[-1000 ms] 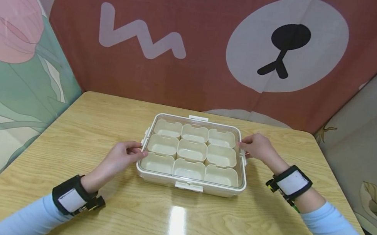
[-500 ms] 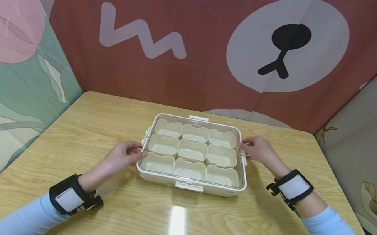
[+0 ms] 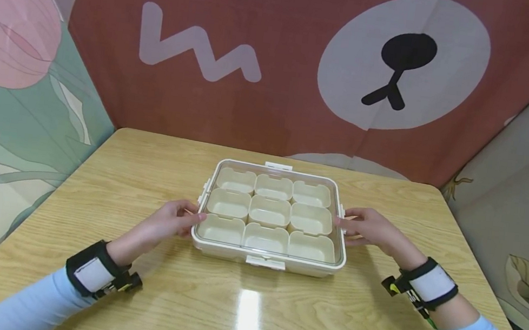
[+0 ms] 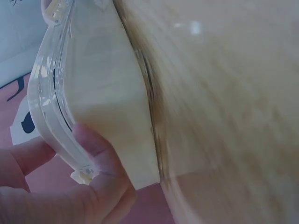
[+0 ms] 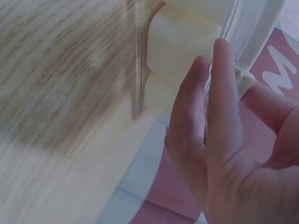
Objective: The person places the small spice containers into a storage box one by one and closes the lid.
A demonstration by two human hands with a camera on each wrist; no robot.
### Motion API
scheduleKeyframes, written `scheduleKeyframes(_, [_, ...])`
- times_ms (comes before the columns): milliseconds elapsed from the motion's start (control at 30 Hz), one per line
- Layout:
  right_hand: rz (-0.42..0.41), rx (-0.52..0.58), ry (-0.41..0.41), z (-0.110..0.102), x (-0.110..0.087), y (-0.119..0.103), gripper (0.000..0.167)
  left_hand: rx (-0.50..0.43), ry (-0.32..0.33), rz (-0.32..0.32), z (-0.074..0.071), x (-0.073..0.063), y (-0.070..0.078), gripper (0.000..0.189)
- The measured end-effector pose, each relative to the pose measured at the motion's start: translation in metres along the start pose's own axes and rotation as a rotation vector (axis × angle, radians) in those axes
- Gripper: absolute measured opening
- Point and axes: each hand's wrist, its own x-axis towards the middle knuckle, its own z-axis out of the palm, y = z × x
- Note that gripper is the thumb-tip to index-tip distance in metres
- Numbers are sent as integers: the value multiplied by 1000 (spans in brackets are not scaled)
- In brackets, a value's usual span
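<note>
A cream storage box (image 3: 225,253) with a clear lid lies on the table. Through the lid show several small cream cups (image 3: 269,212), set in rows. My left hand (image 3: 165,223) pinches the box's left edge near its front corner, thumb on the lid rim; in the left wrist view its fingers (image 4: 105,161) press the side wall under the rim. At the right edge, beside the side latch (image 3: 342,212), my right hand (image 3: 374,231) holds the rim with the thumb on top. Its fingers (image 5: 223,107) lie fairly straight along the side in the right wrist view.
White latches sit at the box's front (image 3: 265,262) and back (image 3: 278,166). The wooden table (image 3: 150,304) ends at a brown bear-print cloth (image 3: 231,112) behind, with floral cloths on both sides.
My right hand has slid along the box's right edge toward me, from near the back to beside the latch. The left forearm has shifted slightly; its hand and the box have stayed put.
</note>
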Motion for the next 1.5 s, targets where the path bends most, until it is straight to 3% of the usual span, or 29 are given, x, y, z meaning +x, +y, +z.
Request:
scheduleKeyframes(133, [-15, -67, 56, 5, -1, -2, 70, 23, -16, 0, -1, 5, 4, 57])
scheduleKeyframes(233, [-40, -153, 108, 12, -1, -4, 54, 52, -11, 48, -1, 13, 7, 59])
scheduleKeyframes(367, [-81, -272, 187, 21, -1, -4, 39, 115, 32, 106, 0, 25, 11, 52])
scheduleKeyframes(533, [-105, -329, 263, 22, -1, -6, 39, 137, 107, 89, -2, 35, 16, 43])
scheduleKeyframes(733, [-71, -308, 239, 18, -1, -14, 40, 166, 160, 91, -5, 42, 17, 35])
scheduleKeyframes(967, [-46, -335, 237, 18, 0, -18, 37, 69, 142, 49, -9, 46, 14, 36])
scheduleKeyframes(1200, [-47, -360, 242, 17, 1, -22, 35, 58, 150, 4, -11, 45, 16, 35])
scheduleKeyframes(1367, [-35, -398, 245, 15, 3, -26, 36, 57, 154, 16, -12, 45, 18, 34])
scheduleKeyframes(1500, [-17, -365, 227, 14, 3, -26, 36, 79, 149, 17, -13, 44, 20, 32])
